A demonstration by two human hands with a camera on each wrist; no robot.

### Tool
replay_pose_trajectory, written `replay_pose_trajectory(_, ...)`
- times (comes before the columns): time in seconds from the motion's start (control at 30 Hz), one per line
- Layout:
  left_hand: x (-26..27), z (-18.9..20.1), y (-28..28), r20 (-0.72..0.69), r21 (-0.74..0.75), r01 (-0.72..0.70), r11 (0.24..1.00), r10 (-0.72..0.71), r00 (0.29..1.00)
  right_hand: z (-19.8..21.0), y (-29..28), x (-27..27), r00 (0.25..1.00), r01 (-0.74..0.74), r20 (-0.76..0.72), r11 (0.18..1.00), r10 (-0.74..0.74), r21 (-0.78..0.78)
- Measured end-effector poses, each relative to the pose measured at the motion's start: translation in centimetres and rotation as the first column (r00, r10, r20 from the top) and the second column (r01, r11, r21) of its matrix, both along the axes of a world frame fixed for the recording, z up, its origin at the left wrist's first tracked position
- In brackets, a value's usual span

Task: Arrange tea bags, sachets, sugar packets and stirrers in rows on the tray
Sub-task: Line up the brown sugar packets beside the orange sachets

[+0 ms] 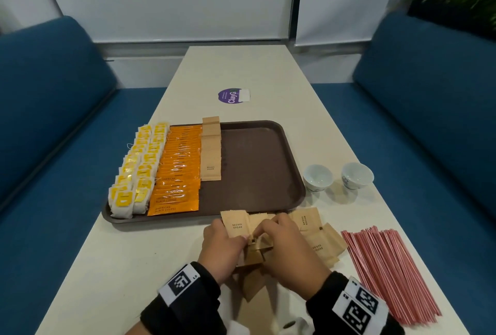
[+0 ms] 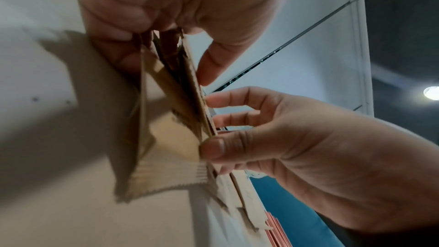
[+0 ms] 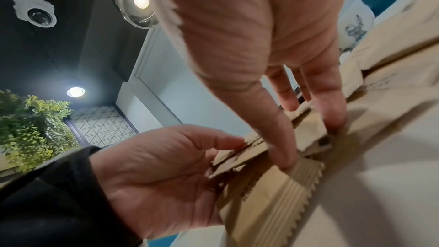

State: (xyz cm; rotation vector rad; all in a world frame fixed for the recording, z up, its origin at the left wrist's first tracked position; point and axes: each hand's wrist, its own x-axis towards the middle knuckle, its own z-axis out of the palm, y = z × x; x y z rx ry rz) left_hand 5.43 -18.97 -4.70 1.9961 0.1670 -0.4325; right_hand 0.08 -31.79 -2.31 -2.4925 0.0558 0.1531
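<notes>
Sugar packets (image 1: 249, 232) sit bunched between our hands at the table's near edge, just before the tray (image 1: 257, 168). Our left hand (image 1: 222, 248) pinches the stack; our right hand (image 1: 284, 243) grips its other side, thumb and fingers closed on it. Stirrers (image 1: 386, 267) lie right; tea bags (image 1: 134, 173), sachets (image 1: 177, 170) fill the tray's left.

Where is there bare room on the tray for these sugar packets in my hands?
The tray's right half is bare, from the brown sugar row to the right rim. Its left half is crowded with tea bags and orange coffee sachets.
</notes>
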Motion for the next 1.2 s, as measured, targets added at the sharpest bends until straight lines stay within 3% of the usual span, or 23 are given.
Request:
replay_pose_trajectory(0.3,-0.1,0.8,-0.1,-0.037,-0.133,0.064,0.989,-0.069,0.997,0.3,0.7,-0.6,0.998,0.049,0.039,0.986,-0.055,0.159)
replay_pose_trajectory(0.6,0.1,1.1,0.9,-0.040,-0.195,0.111,0.975,-0.121,0.992,0.4,1.1,-0.4,0.995,0.023,0.093,0.987,-0.039,0.160)
replay_pose_trajectory(0.8,0.1,1.1,1.7,-0.063,-0.326,-0.001,0.945,-0.021,0.998,0.2,1.2,-0.6,0.980,0.152,0.102,0.971,-0.172,0.184)
replay_pose_trajectory(0.93,0.1,1.0,2.2,-0.078,-0.455,-0.093,0.885,0.065,0.995,0.4,1.0,-0.4,0.969,0.237,-0.018,0.904,-0.247,0.357)
replay_pose_trajectory(1.03,0.3,1.4,2.4,-0.097,-0.586,-0.132,0.800,0.093,0.991,1.1,1.3,-0.1,0.984,0.168,-0.042,0.834,-0.171,0.526)
replay_pose_trajectory(1.2,0.4,2.4,1.9,-0.137,-0.733,-0.161,0.661,0.089,0.987,2.2,2.7,0.8,0.996,0.076,-0.016,0.809,-0.082,0.583)
